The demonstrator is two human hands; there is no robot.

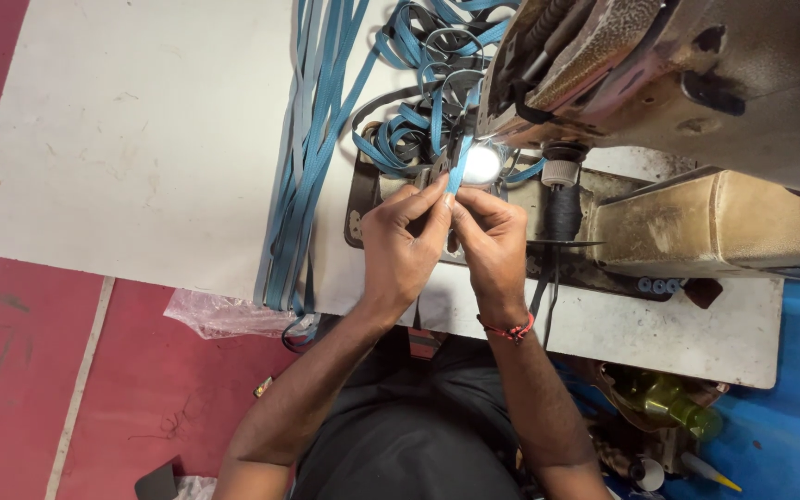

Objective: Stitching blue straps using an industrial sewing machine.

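Fingers of left hand and right hand pinch blue strap beside sewing machine.

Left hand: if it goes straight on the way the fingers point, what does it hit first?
Likely the sewing machine's needle area, lit just past the blue strap that the left hand pinches together with the right hand. Depth is unclear from above.

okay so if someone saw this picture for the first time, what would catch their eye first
Likely the bright lamp glow under the worn sewing machine head at upper right, just above the left hand and right hand pinching a blue strap together. Next, the long bundle of blue straps running down the white table and over its near edge.
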